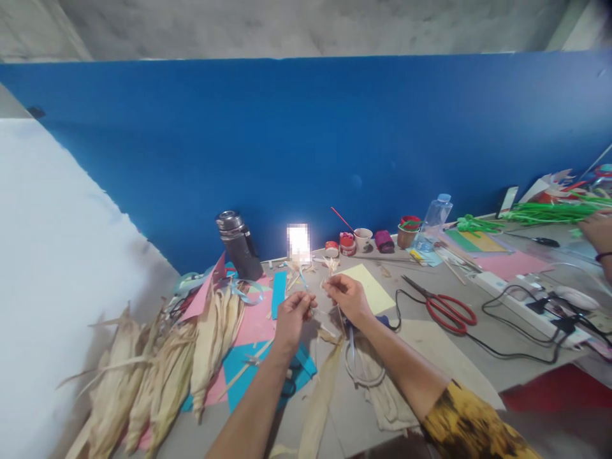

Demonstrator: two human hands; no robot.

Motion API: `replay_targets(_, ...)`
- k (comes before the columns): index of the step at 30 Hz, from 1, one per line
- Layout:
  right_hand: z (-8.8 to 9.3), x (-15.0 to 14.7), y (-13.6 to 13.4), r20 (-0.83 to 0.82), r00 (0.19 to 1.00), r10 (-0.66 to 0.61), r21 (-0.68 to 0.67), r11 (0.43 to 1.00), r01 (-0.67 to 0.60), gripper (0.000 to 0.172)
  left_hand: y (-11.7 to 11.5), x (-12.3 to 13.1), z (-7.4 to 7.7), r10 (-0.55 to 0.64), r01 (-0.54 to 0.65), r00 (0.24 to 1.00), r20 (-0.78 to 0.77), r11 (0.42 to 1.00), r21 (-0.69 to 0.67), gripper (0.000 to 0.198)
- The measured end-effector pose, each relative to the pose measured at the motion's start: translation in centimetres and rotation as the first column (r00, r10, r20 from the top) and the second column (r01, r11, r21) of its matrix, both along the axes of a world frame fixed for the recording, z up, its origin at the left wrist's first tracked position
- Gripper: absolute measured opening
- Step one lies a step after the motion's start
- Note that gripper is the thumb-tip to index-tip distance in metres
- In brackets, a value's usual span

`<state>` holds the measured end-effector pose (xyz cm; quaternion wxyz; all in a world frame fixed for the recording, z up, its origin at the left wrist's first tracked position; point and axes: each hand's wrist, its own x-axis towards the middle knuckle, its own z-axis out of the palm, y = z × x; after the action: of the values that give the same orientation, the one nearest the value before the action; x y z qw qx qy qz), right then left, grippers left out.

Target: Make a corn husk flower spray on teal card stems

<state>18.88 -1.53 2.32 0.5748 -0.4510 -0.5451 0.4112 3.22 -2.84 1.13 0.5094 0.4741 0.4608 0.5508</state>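
My left hand [295, 317] is closed, thumb and forefinger pinched over the middle of the table. A little to its right and higher, my right hand [350, 297] also pinches, with a small pale wisp at its fingertips. The hands are apart. What either one holds is too fine to name. Below them lies a long dry corn husk strip [321, 398]. A yellow paper sheet [375, 290] lies beyond my right hand, and blue paper [239, 363] lies left of my left forearm. A blue tool [382, 320] with a black cord is partly hidden by my right forearm.
Bundles of corn husks [167, 376] cover the left side. A dark thermos [238, 245] stands by the blue wall [296, 140]. Red-handled scissors [449, 311], a power strip [521, 306] with cords and a plastic bottle [435, 223] are to the right. Another person's hand [600, 229] shows at far right.
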Motion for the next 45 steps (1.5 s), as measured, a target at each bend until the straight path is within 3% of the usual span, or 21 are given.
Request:
replay_targets(4,-0.2,0.0,0.1,-0.053,0.998,0.023,-0.031,0.999,-0.025,0.025,-0.2,0.1,-0.2,0.039,-0.038,0.998,-0.055,0.999,0.024,0.028)
replay_targets(10,-0.1,-0.6,-0.4,-0.183,0.976,0.117,-0.049,0.991,-0.128,0.027,-0.6,0.7,0.1,0.059,-0.059,0.998,-0.002,0.998,0.011,0.026)
replay_targets(13,0.1,-0.7,-0.7,-0.087,0.993,0.077,-0.034,0.996,-0.080,0.025,-0.7,1.0,0.0,0.074,-0.074,0.997,0.004,0.997,0.001,0.023)
replay_targets(19,0.2,-0.7,-1.0,0.180,0.982,-0.052,0.127,0.991,0.029,0.016,-0.6,1.1,-0.3,0.034,-0.034,0.999,0.024,0.999,-0.029,0.021)
replay_targets(24,0.1,-0.5,-1.1,0.226,0.968,-0.106,0.223,0.973,0.054,0.015,-0.6,1.1,-0.3,0.034,-0.033,0.999,0.042,0.999,-0.042,0.022)
replay_targets(29,-0.2,-0.2,-1.1,0.345,0.930,-0.129,0.365,0.931,-0.007,0.012,-1.1,1.3,0.5,0.027,-0.028,0.999,-0.035,1.000,-0.011,0.020)
replay_targets(37,-1.2,-0.9,-1.2,0.383,0.909,-0.164,0.381,0.924,0.006,0.009,-1.7,1.7,0.5,0.071,-0.049,0.977,-0.200,0.992,0.113,0.017)
replay_targets(45,-1.1,-1.1,-1.4,0.421,0.875,-0.238,0.467,0.884,0.016,0.011,-1.6,1.5,0.3,0.132,-0.092,0.966,-0.221,0.978,0.186,0.015)
